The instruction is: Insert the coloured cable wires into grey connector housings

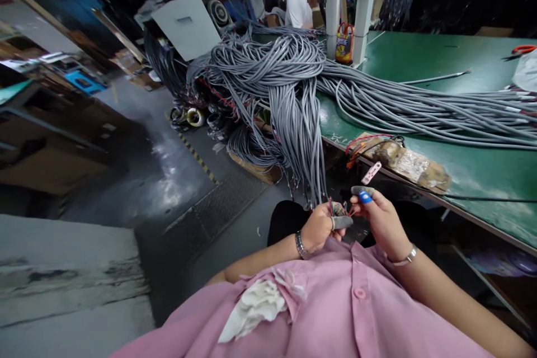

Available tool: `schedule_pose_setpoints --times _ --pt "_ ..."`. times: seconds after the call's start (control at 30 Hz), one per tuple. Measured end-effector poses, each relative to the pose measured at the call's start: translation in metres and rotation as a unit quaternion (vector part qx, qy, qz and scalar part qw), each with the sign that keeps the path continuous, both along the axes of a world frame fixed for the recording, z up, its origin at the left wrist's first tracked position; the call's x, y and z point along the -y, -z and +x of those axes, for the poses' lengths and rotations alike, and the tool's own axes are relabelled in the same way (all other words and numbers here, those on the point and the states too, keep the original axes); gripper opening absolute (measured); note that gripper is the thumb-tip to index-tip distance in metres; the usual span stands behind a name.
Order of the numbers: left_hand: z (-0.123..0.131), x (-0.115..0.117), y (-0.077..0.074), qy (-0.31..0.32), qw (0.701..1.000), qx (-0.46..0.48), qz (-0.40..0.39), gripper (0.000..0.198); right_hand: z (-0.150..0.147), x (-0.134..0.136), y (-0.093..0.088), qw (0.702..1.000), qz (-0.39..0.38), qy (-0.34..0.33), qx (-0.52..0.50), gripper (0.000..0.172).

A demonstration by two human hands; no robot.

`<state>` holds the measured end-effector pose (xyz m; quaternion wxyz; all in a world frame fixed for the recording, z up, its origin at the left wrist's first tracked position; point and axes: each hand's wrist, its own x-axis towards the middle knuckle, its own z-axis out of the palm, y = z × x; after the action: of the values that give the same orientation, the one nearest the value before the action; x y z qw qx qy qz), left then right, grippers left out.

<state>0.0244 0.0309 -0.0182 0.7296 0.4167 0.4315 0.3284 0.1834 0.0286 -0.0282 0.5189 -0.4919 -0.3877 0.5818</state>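
Near the lower middle, my left hand (pixel 323 225) is closed round the end of a grey cable, from which thin coloured wires (pixel 346 210) fan out. My right hand (pixel 380 215) pinches the tips of these wires just to the right, with a small gap between the hands. Grey covers sit on some fingertips of both hands, and a blue piece is on my right thumb. A bundle of grey cables (pixel 296 128) hangs over the table edge down to my left hand.
Grey cables (pixel 419 106) run along the green table (pixel 482 173). A taped wooden block (pixel 413 166) lies at its near edge. Orange-handled scissors (pixel 522 51) lie at the far right. A person in white (pixel 297 5) sits behind the table. Coils (pixel 195 117) stand on the floor.
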Motion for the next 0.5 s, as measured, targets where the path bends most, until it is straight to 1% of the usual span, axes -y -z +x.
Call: schedule_pose_setpoints --times 0.03,0.1,0.17,0.27,0.4,0.5 --pt "0.000 0.000 0.000 -0.012 1.000 0.001 -0.001 0.033 0.001 0.002 0.001 1.000 -0.013 -0.004 -0.020 0.031" --pt "-0.001 0.000 0.000 -0.025 1.000 0.004 0.002 0.033 0.002 0.006 0.002 0.998 -0.030 -0.038 -0.028 0.034" --pt "-0.001 -0.001 0.001 -0.026 1.000 0.003 0.014 0.032 0.001 0.009 0.000 0.997 -0.023 -0.079 0.003 0.034" --pt "-0.002 0.000 0.004 -0.021 0.999 -0.011 0.034 0.030 -0.002 0.009 -0.005 0.991 0.009 -0.114 0.075 0.033" --pt "-0.002 0.003 0.006 -0.026 0.998 -0.030 0.048 0.027 -0.003 0.007 -0.009 0.985 0.019 -0.131 0.111 0.029" --pt "-0.003 0.004 0.007 -0.046 0.998 -0.025 0.042 0.031 -0.004 0.009 -0.008 0.988 0.012 -0.105 0.109 0.027"
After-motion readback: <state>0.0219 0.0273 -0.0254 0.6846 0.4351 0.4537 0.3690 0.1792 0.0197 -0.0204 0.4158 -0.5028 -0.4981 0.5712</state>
